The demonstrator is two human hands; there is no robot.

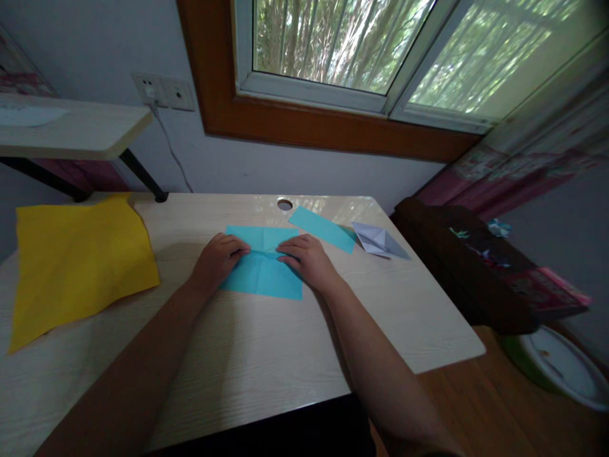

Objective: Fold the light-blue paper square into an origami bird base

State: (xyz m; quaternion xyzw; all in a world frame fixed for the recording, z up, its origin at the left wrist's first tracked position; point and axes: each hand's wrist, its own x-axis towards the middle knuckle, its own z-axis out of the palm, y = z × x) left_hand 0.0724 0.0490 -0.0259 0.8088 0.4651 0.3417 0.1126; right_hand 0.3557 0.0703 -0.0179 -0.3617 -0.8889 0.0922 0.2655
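Observation:
A light blue sheet of paper (262, 279) lies on the desk in front of me, with crease lines and a raised ridge running across its middle. My left hand (221, 257) pinches the ridge near the left edge, thumb against fingers. On the right side, my right hand (307, 257) pinches the same ridge between thumb and fingers. Both wrists come in low from the front of the desk. Beyond my right hand lies a narrow blue paper strip (323, 228). A folded pale paper piece (378, 240), with pointed ends, rests to the right of the strip.
A large yellow sheet (85, 263) covers the desk's left part, its edges wavy. Behind it stands a small raised shelf (71, 130) on black legs. The desk (409, 317) has a round cable hole (285, 205) near the wall. A white-topped round container (564, 368) is on the floor at right.

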